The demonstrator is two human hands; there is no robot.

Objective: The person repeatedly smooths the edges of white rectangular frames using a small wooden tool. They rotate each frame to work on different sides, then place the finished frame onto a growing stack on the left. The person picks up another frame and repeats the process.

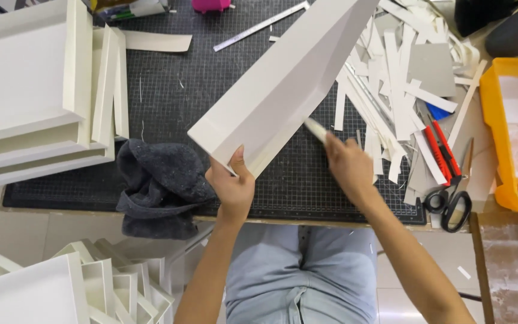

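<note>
My left hand (232,185) grips the near corner of a large white paper-covered box panel (277,84), holding it tilted up over the black cutting mat (169,96). My right hand (348,163) holds a small pale flat tool (315,129) and presses its tip against the panel's lower right edge. The tool looks blurred.
A dark grey cloth (160,186) lies at the mat's near edge. White box lids (31,90) are stacked left, more (67,282) lower left. Paper strips (391,90), red cutter (442,150), black-handled scissors (454,201), metal ruler (259,27) and a yellow tray (499,138) lie right.
</note>
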